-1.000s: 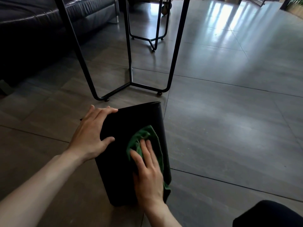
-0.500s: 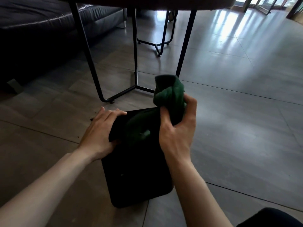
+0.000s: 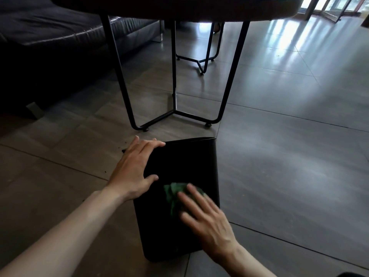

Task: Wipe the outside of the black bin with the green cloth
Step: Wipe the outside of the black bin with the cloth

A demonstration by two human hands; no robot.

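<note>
- The black bin point(image 3: 180, 162) lies on its side on the grey tiled floor point(image 3: 279, 156), its open rim pointing away toward the table and its closed base nearest the camera.
- The left hand point(image 3: 135, 168) rests flat on the bin's upper left edge, fingers spread and draped over the corner near the rim, the thumb lying on the top face.
- The right hand point(image 3: 205, 218) presses palm-down on the bin's upward-facing side, fingers spread and slightly blurred.
- The green cloth point(image 3: 174, 193) sits bunched under the right fingertips, in the lower half of that face, pinned between hand and bin rather than pinched.
- Both forearms are bare and enter from the lower edge of the view.
- Just beyond the bin stands a round table point(image 3: 179, 7) on thin black metal legs point(image 3: 119, 76) joined by a floor-level frame.
- A dark leather sofa point(image 3: 60, 37) fills the upper left.
- A few small dark specks point(image 3: 123, 150) lie on the tiles left of the bin.
- Window light reflects off the floor at the upper right.
</note>
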